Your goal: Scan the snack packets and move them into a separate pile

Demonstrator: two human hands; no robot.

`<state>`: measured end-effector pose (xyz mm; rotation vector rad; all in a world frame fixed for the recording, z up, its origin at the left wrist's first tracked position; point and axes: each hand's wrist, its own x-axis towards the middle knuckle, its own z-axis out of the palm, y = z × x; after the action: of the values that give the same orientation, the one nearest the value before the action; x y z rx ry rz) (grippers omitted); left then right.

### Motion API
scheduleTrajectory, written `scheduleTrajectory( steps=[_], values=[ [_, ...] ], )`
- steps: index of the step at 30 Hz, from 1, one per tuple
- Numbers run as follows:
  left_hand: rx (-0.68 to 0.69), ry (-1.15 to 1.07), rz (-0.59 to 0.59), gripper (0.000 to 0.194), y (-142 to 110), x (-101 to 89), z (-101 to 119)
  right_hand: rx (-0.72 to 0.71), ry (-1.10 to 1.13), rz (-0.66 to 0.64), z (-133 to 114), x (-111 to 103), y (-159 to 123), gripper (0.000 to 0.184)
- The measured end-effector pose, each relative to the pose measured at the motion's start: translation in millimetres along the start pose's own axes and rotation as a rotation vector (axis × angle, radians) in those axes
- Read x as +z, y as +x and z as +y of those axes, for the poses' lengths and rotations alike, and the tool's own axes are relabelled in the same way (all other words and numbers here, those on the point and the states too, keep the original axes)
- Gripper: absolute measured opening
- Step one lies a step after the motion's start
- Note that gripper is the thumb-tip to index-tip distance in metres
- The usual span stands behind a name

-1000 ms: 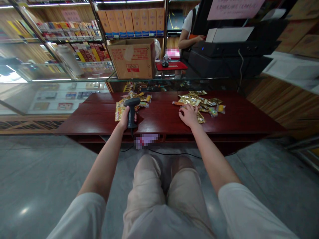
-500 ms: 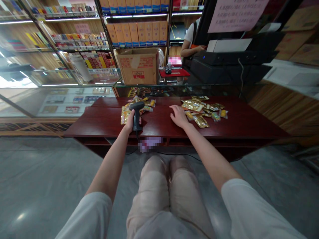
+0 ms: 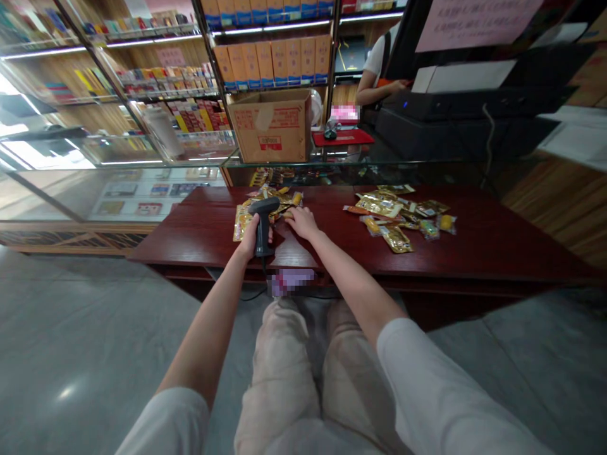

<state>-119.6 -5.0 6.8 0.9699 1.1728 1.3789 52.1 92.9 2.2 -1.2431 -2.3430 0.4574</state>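
My left hand [image 3: 250,236] is wrapped round the handle of a black barcode scanner [image 3: 263,221], held upright with its head over the left pile of snack packets [image 3: 241,220]. From the scanner's base a cord runs down past the table edge. Just right of the scanner, my right hand [image 3: 303,222] has its fingers closed at a small snack packet on that pile's near side; the fingers partly cover it. A second pile of gold snack packets [image 3: 379,203], with small yellow and green wrapped pieces, lies farther right on the dark red table [image 3: 327,202].
Behind the table stands a glass counter with a cardboard box [image 3: 272,129], a red mat [image 3: 351,137] and a black register [image 3: 427,133]. A co-worker's arm [image 3: 379,91] shows beside the register. A blurred purple item [image 3: 293,279] sits at the table's front edge.
My right hand has moved left from the right pile to the left pile, its fingers closing at a small packet. My left hand still holds the barcode scanner. The view has shifted slightly.
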Motion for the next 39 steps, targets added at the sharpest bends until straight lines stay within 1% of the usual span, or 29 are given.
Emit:
scheduleTrajectory(
  steps=[3, 6, 8, 9, 10, 13, 16, 18, 20, 23, 25, 28, 30, 31, 33, 34, 35, 37, 39],
  values=[
    [0.016, 0.008, -0.013, 0.062, 0.9, -2.1, -1.7, 0.03, 0.35, 0.05, 25.5, -18.1, -10.9, 0.03],
    [0.007, 0.016, -0.028, 0.063, 0.3, -2.8, -3.5, 0.126, 0.776, 0.109, 59.1, -40.3, -37.3, 0.019],
    [0.003, 0.015, -0.035, 0.062, -0.6, -2.4, -4.1, 0.18, 0.989, 0.003, 79.9, -53.4, -61.4, 0.02],
    [0.009, 0.015, -0.037, 0.061, -1.0, -1.8, -4.3, 0.195, 1.056, -0.028, 88.2, -58.8, -72.9, 0.023],
    [0.02, 0.016, -0.038, 0.061, -1.3, -1.0, -4.3, 0.205, 1.118, -0.03, 94.5, -63.3, -82.9, 0.024],
    [0.069, 0.033, -0.032, 0.061, -2.0, 1.9, -4.1, 0.242, 1.255, 0.007, 101.4, -71.3, -98.4, 0.019],
    [0.124, 0.054, -0.02, 0.061, -3.1, 3.8, -3.1, 0.291, 1.333, 0.006, 98.0, -74.0, -95.4, 0.012],
    [0.152, 0.065, -0.01, 0.061, -4.4, 4.1, -2.0, 0.309, 1.384, -0.012, 96.5, -75.5, -91.0, 0.015],
    [0.162, 0.075, 0.001, 0.061, -6.4, 4.8, -0.4, 0.294, 1.433, -0.043, 97.5, -77.2, -89.2, 0.019],
    [0.149, 0.054, -0.018, 0.06, -10.9, 11.4, 2.1, 0.197, 1.441, -0.093, 101.8, -77.5, -92.0, 0.025],
    [0.119, 0.005, -0.089, 0.061, -14.5, 22.0, 2.9, 0.145, 1.393, -0.073, 104.7, -74.3, -94.8, 0.039],
    [0.027, -0.054, -0.278, 0.064, -18.0, 45.1, 0.6, 0.16, 1.237, 0.064, 108.5, -65.1, -96.3, 0.06],
    [-0.037, -0.074, -0.383, 0.067, -17.5, 60.7, -3.5, 0.172, 1.084, 0.191, 111.0, -58.8, -95.5, 0.066],
    [-0.067, -0.08, -0.413, 0.067, -16.3, 67.1, -6.1, 0.164, 1.0, 0.261, 112.3, -56.3, -94.9, 0.067],
    [-0.125, -0.079, -0.431, 0.068, -13.3, 75.9, -11.2, 0.134, 0.842, 0.389, 114.3, -53.3, -94.0, 0.07],
    [-0.151, -0.073, -0.428, 0.067, -11.8, 78.1, -13.4, 0.122, 0.776, 0.43, 114.9, -52.5, -93.7, 0.072],
    [-0.17, -0.068, -0.422, 0.066, -10.7, 79.0, -15.1, 0.116, 0.727, 0.444, 115.1, -52.0, -93.5, 0.075],
    [-0.189, -0.061, -0.413, 0.066, -9.8, 78.5, -17.0, 0.107, 0.68, 0.397, 114.6, -51.3, -93.6, 0.081],
    [-0.189, -0.062, -0.408, 0.065, -10.7, 77.0, -17.1, 0.089, 0.661, 0.351, 113.1, -50.5, -94.2, 0.081]
  ],
)
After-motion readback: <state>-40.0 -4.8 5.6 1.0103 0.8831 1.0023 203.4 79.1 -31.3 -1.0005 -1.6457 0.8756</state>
